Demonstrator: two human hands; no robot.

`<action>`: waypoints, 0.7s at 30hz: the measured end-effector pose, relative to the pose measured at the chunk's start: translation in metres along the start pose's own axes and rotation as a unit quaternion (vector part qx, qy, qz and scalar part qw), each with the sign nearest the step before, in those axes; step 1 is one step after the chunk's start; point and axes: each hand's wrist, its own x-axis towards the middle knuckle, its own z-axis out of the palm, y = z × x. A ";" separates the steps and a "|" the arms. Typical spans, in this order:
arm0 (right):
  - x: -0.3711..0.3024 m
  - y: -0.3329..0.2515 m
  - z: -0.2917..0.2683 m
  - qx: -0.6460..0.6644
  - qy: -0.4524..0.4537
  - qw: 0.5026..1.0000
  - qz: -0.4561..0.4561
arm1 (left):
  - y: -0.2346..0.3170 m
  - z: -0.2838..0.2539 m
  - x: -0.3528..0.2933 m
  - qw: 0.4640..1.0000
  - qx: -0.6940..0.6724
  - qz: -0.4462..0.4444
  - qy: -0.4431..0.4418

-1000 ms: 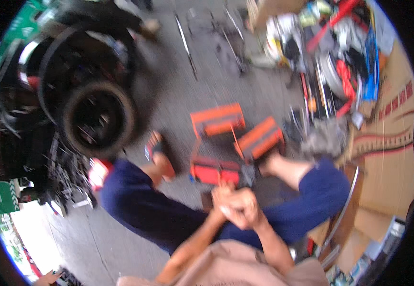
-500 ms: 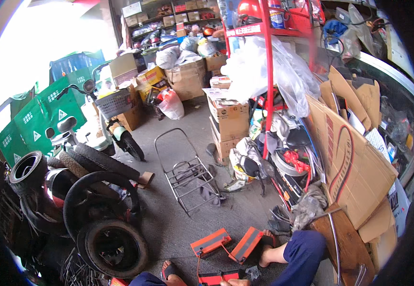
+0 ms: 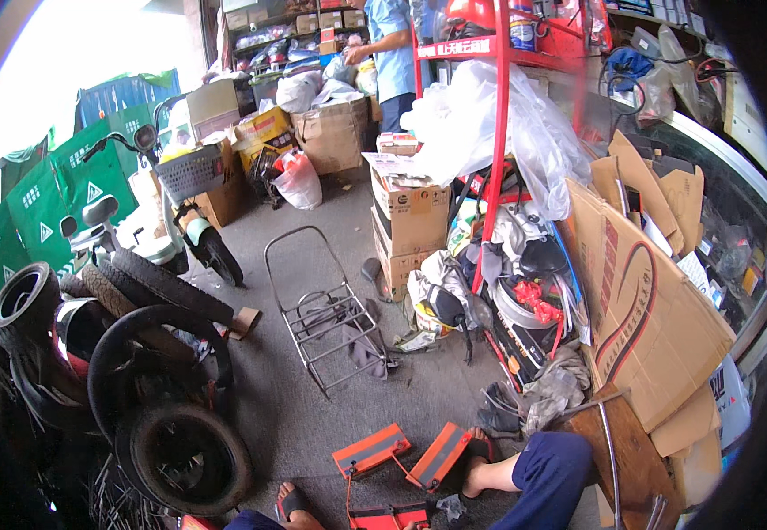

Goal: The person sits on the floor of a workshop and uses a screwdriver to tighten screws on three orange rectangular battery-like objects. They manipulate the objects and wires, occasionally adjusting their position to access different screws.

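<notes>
- While the view tips up across a crowded workshop, neither of the person's own hands shows, so whether they are spread or gripping cannot be told.
- An orange-and-grey hinged plastic case (image 3: 405, 458) lies open on the grey concrete floor (image 3: 304, 389) at the lower edge, between the person's sandalled foot (image 3: 288, 503) and a bare shin below a blue trouser leg (image 3: 549, 477).
- A bare wire-frame metal hand trolley (image 3: 326, 318) lies flat beyond the case (well apart from it).
- Stacked black rubber tyres (image 3: 158, 415) crowd the left side.
- Another person in a light blue shirt (image 3: 392, 44) stands far back by the shelves.
</notes>
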 end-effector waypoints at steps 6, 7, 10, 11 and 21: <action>0.019 0.005 0.020 -0.039 0.022 0.999 0.013 | -0.001 0.001 0.004 1.000 -0.018 -0.015 -0.007; 0.022 0.007 0.020 -0.019 0.011 1.000 0.007 | -0.003 0.001 0.004 1.000 -0.021 -0.018 -0.007; 0.024 0.008 0.017 -0.005 -0.030 1.000 -0.008 | -0.006 0.001 0.003 0.999 -0.024 -0.028 -0.006; 0.021 0.007 0.010 -0.007 -0.034 0.999 -0.014 | -0.008 0.000 0.004 0.999 -0.024 -0.029 -0.004; -0.002 0.004 -0.012 0.020 -0.036 0.999 -0.018 | -0.010 0.005 -0.001 0.998 -0.046 -0.050 -0.008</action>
